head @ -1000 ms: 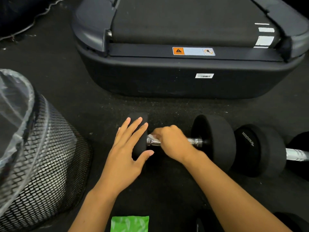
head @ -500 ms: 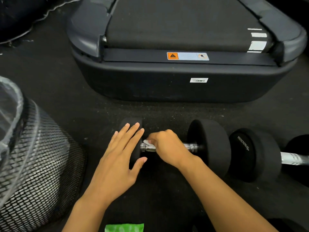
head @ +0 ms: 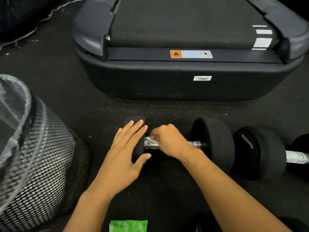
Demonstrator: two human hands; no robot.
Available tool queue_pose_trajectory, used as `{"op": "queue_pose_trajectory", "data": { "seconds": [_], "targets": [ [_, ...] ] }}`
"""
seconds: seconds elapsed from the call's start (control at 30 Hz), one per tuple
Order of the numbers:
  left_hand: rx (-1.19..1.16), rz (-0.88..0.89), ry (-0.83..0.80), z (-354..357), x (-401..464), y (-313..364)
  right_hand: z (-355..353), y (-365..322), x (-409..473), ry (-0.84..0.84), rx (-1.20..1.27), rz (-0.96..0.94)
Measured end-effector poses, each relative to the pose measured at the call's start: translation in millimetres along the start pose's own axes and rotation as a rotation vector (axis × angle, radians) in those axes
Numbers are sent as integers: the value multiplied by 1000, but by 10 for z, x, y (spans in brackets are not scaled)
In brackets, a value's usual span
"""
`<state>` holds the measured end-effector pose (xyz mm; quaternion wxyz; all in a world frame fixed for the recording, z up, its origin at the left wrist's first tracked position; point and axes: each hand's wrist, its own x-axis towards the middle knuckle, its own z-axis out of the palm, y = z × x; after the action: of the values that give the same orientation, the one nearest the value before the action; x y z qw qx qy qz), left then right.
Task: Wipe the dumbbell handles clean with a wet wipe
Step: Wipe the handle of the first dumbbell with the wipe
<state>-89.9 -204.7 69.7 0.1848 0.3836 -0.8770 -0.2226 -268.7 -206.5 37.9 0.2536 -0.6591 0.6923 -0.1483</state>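
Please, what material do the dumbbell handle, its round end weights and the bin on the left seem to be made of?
Handle: shiny metal, probably chrome steel; it reflects light.
End weights: matte black, likely rubber coating; no shine.
Bin: black wire mesh, apparently metal, lined with a clear plastic bag.

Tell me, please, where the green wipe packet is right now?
The green wipe packet lies on the floor at the bottom edge of the head view, between the person's forearms.

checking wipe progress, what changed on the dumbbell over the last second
Little changed. The right hand stays closed around the wet wipe at the left end of the dumbbell handle, shifting barely. The left hand still lies flat on the left weight head. Nothing was released.
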Motion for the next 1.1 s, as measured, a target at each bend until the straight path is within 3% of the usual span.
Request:
{"op": "queue_pose_trajectory", "data": {
  "seconds": [0.33, 0.4, 0.67, 0.8, 0.93, 1.1],
  "targets": [
    [-16, -4, 11, 7, 10, 1, 164, -29, -222, 96, -140, -168],
    [-23, -10, 1, 7, -6, 1, 203, 48, -332, 160, -161, -270],
    [-19, 4, 2, 20, -40, -10, 400, 102, -442, 427, -218, -351],
    [-18, 17, 21, 22, -29, -20, 414, 10, -378, 478, -220, -280],
    [-31, 15, 17, 26, -27, -22, 418, 98, -422, 441, -259, -371],
    [-14, 9, 27, 30, 0, -23, 438, 1, -377, 473, -207, -285]
  ]
}}
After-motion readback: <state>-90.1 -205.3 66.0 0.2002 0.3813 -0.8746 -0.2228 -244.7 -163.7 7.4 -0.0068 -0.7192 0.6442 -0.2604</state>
